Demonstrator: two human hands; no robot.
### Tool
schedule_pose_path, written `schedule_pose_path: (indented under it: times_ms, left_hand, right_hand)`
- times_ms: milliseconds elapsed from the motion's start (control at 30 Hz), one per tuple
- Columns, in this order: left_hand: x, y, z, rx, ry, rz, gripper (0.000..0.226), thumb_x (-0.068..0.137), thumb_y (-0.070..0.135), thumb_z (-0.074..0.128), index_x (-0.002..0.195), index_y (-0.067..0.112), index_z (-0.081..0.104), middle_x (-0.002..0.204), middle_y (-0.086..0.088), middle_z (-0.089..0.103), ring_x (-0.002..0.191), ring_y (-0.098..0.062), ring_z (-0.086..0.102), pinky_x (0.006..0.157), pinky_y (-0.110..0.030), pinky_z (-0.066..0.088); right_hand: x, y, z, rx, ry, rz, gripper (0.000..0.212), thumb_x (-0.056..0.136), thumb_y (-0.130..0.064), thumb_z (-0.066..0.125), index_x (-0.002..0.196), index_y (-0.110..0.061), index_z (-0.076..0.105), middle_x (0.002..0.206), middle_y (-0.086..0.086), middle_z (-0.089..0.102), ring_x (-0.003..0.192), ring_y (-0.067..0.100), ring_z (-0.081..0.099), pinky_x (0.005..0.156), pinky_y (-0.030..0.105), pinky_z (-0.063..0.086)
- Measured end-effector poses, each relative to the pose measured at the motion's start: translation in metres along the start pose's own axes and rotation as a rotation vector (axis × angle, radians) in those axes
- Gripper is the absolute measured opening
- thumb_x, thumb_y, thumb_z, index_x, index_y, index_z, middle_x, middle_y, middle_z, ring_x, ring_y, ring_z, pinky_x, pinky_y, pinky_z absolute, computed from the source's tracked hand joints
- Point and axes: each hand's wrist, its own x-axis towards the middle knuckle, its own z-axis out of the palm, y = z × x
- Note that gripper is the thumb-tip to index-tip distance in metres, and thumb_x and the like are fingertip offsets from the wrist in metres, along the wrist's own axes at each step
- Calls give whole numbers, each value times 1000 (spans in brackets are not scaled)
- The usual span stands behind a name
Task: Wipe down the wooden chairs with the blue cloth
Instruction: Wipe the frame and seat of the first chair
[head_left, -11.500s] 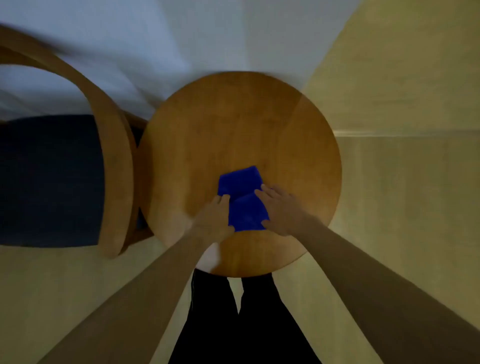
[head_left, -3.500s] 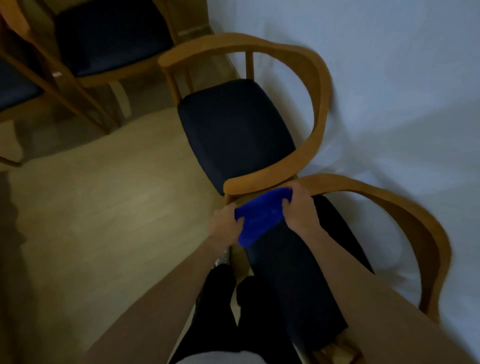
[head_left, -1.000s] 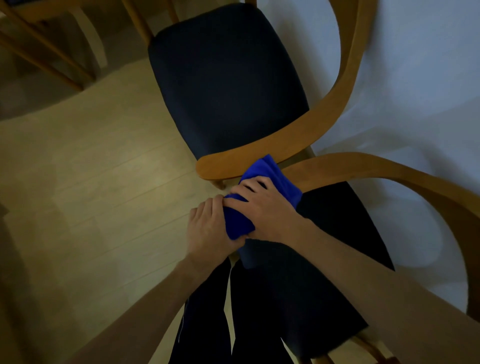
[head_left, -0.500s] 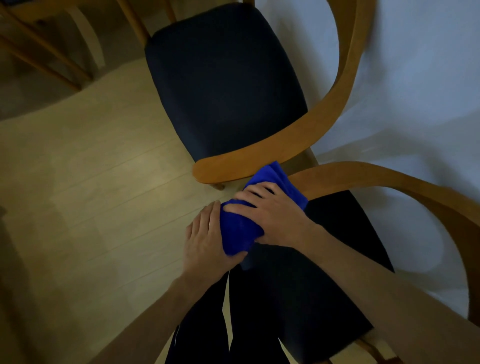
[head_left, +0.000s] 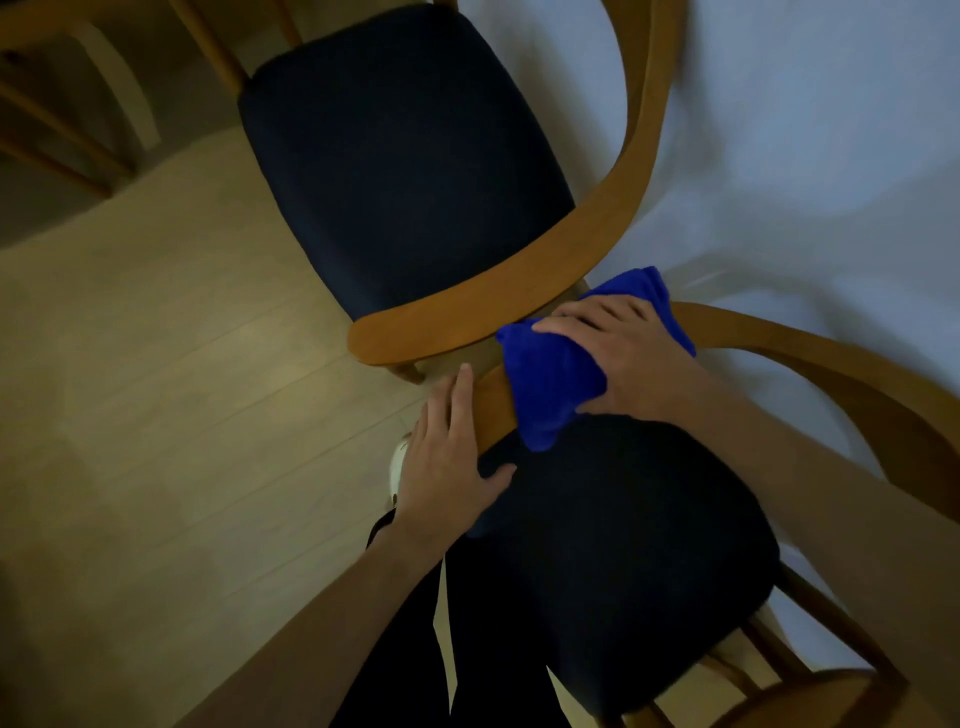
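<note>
The blue cloth (head_left: 550, 384) looks like soft, matt, nappy fabric, bunched over the smooth, warm-toned wood of the near chair's armrest (head_left: 491, 402), which carries a faint satin sheen. Just beyond the cloth, the second chair's curved rail (head_left: 519, 296) is the same smooth finished wood, and both seat pads (head_left: 410, 156) are dark, matt woven upholstery. Left of the cloth the floor (head_left: 182, 364) is pale wood-look plank with a low sheen, and to the cloth's right the wall (head_left: 805, 130) is plain matt white.

The blue cloth (head_left: 558, 374) hides part of the near chair's armrest (head_left: 810, 358), whose far end seems cut off.
</note>
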Motion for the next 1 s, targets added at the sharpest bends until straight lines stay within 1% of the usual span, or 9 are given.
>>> schedule_pose_path:
  times_ms: [200, 367, 500, 667, 733, 800, 900, 967, 1000]
  left_hand:
    - [6, -3, -2, -12, 39, 46, 122, 68, 50, 80, 150, 28, -8, 152, 2, 12, 140, -20, 23, 111, -36, 29]
    - [-11, -21, -2, -24, 42, 33, 118, 68, 46, 81, 153, 21, 1, 150, -4, 21, 137, -20, 28, 111, -37, 34]
    - [-18, -20, 4, -59, 37, 41, 114, 71, 42, 80, 153, 17, 5, 149, -5, 21, 138, -21, 26, 113, -44, 32]
    - [-17, -19, 3, -130, 69, 48, 115, 67, 38, 84, 153, 16, 11, 152, -8, 18, 140, -25, 25, 109, -50, 37]
    - [-17, -20, 0, -184, 76, 61, 118, 66, 40, 85, 153, 18, 8, 153, -6, 13, 141, -22, 22, 111, -46, 35]
    - [-20, -24, -4, -246, 75, 61, 119, 65, 50, 82, 152, 22, 6, 153, 0, 9, 139, -16, 20, 109, -38, 31]
    - [-41, -40, -8, -348, 147, -12, 99, 77, 67, 59, 151, 26, 8, 153, 6, 13, 137, -2, 20, 106, -29, 27]
    - [-58, -59, -9, -358, 182, -62, 82, 87, 64, 45, 151, 25, 11, 153, 4, 18, 136, 4, 21, 106, -23, 24]
    - [-66, -68, -9, -338, 170, -94, 77, 90, 59, 44, 151, 24, 13, 152, 3, 21, 137, 3, 22, 107, -23, 24]
  right_hand:
    - [-11, 28, -10, 18, -10, 153, 104, 57, -55, 84, 143, -39, 29, 145, -6, 42, 134, 23, 37, 112, 50, 22]
    - [-27, 49, -14, 42, 18, 356, 102, 53, -41, 90, 139, -33, 35, 138, 2, 49, 129, 30, 43, 110, 53, 25]
    - [-22, 32, -7, -37, 41, 408, 101, 55, -39, 90, 140, -25, 37, 139, 9, 48, 129, 35, 40, 111, 55, 23]
    - [-13, -4, -4, -87, 43, 279, 108, 52, -33, 90, 144, -25, 33, 145, 8, 40, 135, 38, 31, 113, 62, 16]
    - [-4, -35, 2, -92, 39, 204, 107, 54, -29, 88, 145, -28, 31, 148, 5, 36, 139, 35, 26, 115, 61, 11]
    - [4, -69, 11, -63, 26, 119, 103, 58, -28, 83, 145, -30, 29, 151, 3, 32, 142, 33, 20, 117, 60, 6]
    - [12, -113, 26, -29, 1, -49, 94, 64, -31, 82, 143, -30, 31, 149, 4, 35, 142, 35, 20, 117, 60, 3]
    - [16, -131, 33, -34, -9, -109, 87, 69, -31, 80, 143, -30, 34, 148, 5, 37, 141, 38, 22, 117, 60, 2]
    - [17, -134, 35, -35, -14, -125, 84, 71, -30, 78, 143, -30, 34, 148, 5, 37, 140, 38, 22, 117, 60, 1]
